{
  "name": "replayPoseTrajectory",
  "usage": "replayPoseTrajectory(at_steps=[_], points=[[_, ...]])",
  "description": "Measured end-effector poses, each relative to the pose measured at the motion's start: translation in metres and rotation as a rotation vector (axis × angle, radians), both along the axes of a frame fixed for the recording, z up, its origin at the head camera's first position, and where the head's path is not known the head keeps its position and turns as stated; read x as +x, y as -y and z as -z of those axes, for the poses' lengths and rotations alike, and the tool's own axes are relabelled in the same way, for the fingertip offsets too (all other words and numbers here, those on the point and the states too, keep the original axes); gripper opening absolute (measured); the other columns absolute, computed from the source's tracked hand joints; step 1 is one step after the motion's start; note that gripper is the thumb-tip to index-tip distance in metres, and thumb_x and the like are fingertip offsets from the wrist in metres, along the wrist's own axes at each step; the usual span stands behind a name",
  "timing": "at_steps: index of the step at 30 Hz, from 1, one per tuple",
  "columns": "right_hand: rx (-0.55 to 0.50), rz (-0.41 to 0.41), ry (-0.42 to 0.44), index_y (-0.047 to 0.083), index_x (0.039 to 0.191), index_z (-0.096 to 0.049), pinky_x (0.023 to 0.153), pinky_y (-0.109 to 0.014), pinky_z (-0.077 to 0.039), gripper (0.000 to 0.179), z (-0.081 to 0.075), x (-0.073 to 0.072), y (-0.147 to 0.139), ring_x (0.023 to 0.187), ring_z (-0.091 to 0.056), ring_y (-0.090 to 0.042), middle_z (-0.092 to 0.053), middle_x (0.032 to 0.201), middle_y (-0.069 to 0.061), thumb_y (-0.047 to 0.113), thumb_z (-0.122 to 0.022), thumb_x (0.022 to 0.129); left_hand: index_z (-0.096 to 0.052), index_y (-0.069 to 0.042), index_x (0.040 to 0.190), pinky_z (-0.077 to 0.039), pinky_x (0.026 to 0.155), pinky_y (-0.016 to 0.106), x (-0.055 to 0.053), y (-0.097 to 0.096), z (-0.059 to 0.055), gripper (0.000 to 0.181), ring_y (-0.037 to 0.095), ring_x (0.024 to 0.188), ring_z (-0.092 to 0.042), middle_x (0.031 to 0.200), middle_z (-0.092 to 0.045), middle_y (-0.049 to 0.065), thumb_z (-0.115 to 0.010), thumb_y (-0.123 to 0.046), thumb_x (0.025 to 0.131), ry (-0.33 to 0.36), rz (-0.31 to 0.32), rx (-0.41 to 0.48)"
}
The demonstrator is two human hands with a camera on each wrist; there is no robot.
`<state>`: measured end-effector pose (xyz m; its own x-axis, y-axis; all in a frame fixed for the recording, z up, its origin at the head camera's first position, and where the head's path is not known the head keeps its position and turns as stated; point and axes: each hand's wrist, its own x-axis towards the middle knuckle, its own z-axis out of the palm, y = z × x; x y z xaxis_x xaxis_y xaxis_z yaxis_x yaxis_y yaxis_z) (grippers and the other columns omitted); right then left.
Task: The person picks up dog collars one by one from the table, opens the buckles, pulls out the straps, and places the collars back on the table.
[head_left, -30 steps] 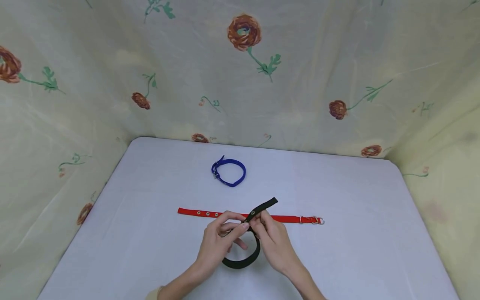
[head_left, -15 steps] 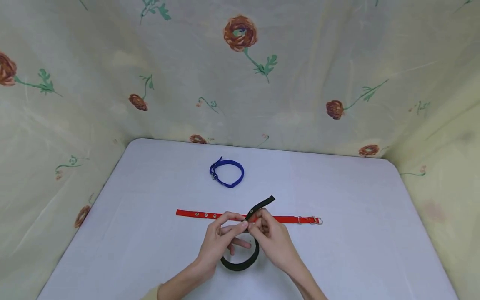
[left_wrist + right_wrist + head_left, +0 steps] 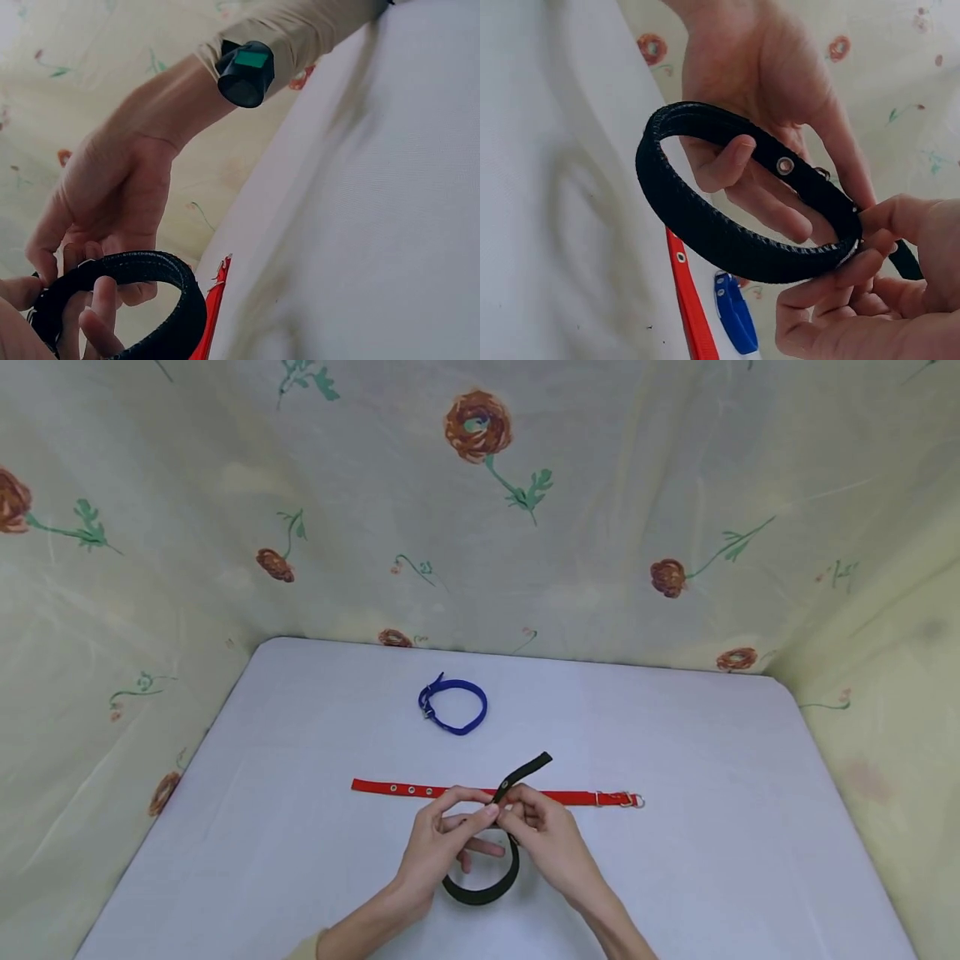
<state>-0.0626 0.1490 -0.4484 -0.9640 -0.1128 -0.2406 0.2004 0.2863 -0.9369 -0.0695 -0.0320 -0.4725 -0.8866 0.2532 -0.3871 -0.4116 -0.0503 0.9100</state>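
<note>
A black collar [image 3: 480, 894], bent into a loop, is held up between both hands over the near part of the table. My left hand [image 3: 442, 843] pinches it near the buckle end with thumb and index finger, other fingers reaching through the loop. From the right, my right hand [image 3: 553, 842] pinches the strap close beside. The collar's free end sticks up past the fingertips, with an eyelet showing. In the right wrist view, the looped collar [image 3: 705, 229] shows another metal eyelet and a small ring; fingers partly hide the buckle.
A red collar [image 3: 573, 797] lies stretched flat across the table just behind the hands, its metal ring at the right. Further back lies a blue collar [image 3: 483, 703], buckled into a loop. Flowered cloth [image 3: 585, 593] hangs around the white table [image 3: 697, 860].
Both hands stay at the same spot on the black collar. The right fingers have curled in closer to the strap by the left fingertips. The view has shifted slightly.
</note>
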Motion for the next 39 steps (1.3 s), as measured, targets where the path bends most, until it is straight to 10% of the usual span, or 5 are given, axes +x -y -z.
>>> replayPoseTrajectory(at_steps=[22, 32, 39], points=[[0.189, 0.033, -0.172, 0.011, 0.093, -0.064, 0.054, -0.019, -0.021, 0.009, 0.007, 0.006, 0.007, 0.059, -0.034, -0.001, -0.041, 0.065, 0.007, 0.016, -0.067, 0.099, -0.072, -0.017, 0.125, -0.042, 0.059, 0.025, 0.002, -0.003, -0.004, 0.04, 0.019, 0.071, -0.081, 0.105, -0.086, 0.007, -0.079, -0.045, 0.098, -0.002, 0.03, -0.037], [0.243, 0.056, -0.326, 0.022, 0.094, -0.067, 0.063, -0.022, -0.043, 0.017, 0.007, 0.011, 0.003, 0.068, -0.054, -0.004, -0.055, 0.07, 0.011, 0.007, -0.064, 0.1, -0.069, -0.017, 0.128, -0.043, 0.056, 0.023, 0.004, 0.0, -0.005, 0.044, 0.014, 0.06, -0.072, 0.107, -0.085, 0.008, -0.079, -0.046, 0.097, -0.003, 0.009, -0.019], [0.319, 0.028, -0.575, 0.024, 0.103, -0.069, 0.073, -0.026, -0.053, 0.013, 0.01, 0.015, 0.004, 0.087, -0.059, -0.002, -0.063, 0.094, 0.011, 0.016, -0.078, 0.098, -0.064, -0.015, 0.134, -0.046, 0.057, 0.023, 0.006, 0.001, -0.008, 0.047, 0.01, 0.055, -0.059, 0.075, -0.074, -0.006, -0.073, -0.049, 0.102, 0.025, -0.03, 0.026]])
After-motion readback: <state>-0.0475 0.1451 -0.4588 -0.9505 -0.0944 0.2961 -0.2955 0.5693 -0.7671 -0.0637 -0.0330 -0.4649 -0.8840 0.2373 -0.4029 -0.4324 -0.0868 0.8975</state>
